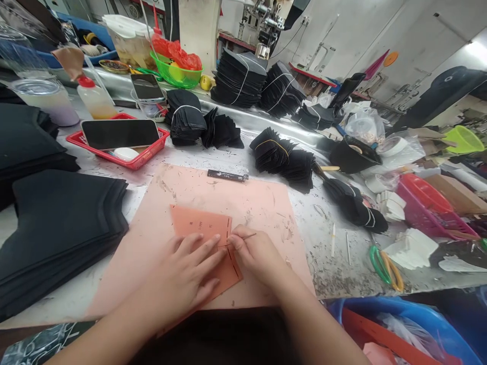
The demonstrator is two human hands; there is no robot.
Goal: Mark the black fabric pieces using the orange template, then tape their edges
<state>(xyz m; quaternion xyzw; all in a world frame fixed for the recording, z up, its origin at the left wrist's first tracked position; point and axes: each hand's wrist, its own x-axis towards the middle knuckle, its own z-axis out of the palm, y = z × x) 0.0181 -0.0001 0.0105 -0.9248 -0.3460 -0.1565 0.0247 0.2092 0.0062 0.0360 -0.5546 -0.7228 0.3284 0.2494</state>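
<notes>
An orange template with small markings and dark slots along its right side lies on a pale pink sheet. My left hand rests flat on the template with its fingers spread. At the template's right edge, my right hand pinches a thin dark stick, whose blunt end points right; its tip is hidden near the slots. Beyond the template lies a small black box with white print.
Stacked black pieces cover the left side. A red basket holding a phone stands behind. Black bundles line the back. At right are scissors, two white pens and a pink basket; a blue tub sits below the edge.
</notes>
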